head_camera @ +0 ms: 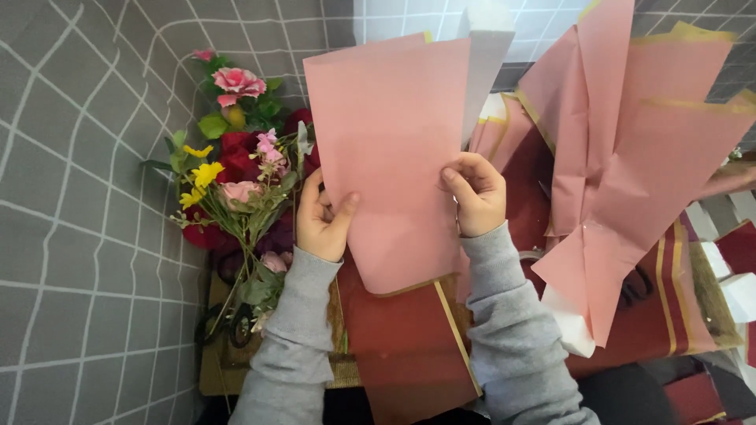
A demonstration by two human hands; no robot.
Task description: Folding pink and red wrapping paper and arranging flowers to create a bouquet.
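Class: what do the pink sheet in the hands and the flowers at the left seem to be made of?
Pink sheet: probably matte wrapping paper or thin film; it looks flat and stiff, with no shine. Flowers: possibly artificial, going by the very even petals, though real blooms cannot be ruled out.

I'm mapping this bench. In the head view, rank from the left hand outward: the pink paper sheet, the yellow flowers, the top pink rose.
1. Pink paper sheet: gripped by the left hand, on its right.
2. Yellow flowers: to its left, in the bouquet.
3. Top pink rose: up-left, at the bouquet's tip.
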